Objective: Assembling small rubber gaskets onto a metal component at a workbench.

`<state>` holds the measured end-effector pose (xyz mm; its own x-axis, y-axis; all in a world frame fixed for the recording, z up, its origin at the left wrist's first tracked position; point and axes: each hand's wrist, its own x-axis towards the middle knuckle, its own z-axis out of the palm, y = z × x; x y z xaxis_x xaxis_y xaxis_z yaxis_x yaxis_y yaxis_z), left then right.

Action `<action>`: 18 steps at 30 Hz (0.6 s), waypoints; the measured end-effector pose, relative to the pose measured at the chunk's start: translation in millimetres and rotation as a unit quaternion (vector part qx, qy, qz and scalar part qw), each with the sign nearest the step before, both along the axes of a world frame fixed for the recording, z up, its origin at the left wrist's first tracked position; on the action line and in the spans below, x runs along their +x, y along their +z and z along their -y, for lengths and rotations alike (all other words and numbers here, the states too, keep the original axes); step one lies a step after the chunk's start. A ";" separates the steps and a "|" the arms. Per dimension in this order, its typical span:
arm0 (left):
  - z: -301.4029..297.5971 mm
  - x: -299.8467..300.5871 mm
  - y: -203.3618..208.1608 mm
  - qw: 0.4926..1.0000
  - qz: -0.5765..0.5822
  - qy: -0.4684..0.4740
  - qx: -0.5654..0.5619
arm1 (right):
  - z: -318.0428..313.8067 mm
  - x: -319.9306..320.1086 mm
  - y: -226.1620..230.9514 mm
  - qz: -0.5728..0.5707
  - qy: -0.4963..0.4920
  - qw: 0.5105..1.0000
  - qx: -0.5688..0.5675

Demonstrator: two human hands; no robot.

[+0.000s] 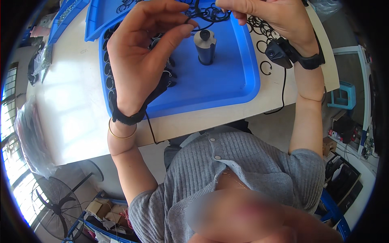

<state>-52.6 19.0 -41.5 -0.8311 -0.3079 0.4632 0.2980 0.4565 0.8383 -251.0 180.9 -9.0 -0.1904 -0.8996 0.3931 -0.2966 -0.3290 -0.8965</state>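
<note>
My left hand (139,52) is raised over the blue tray (239,87), thumb and fingers closing on the edge of a thin black snap ring (204,29). Across from it, my right hand (271,18) has its fingers drawn together near a cluster of black snap rings (216,15); what it pinches is hidden at the upper edge. Below and between the hands, a metal cylinder (205,50) with a black knob on top stands upright in the tray. More black open rings (169,77) sit in the tray beside my left wrist, partly covered by it.
Loose snap rings (265,67) lie on the pale table (65,129) right of the tray. Another blue tray (94,20) stands at the far left, near clear plastic bags (43,56). A black cable (283,91) hangs from my right wrist camera (277,52) over the table edge.
</note>
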 end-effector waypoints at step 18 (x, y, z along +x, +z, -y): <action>2.2 1.1 -1.5 0.993 0.025 -0.024 0.113 | 5.7 -2.3 -5.8 0.046 0.030 0.995 0.086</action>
<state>-51.5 16.8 -43.0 -0.8677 -0.3593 0.3436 0.2692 0.2414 0.9323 -253.3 175.2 -14.8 -0.1623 -0.9629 0.2157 -0.1945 -0.1831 -0.9636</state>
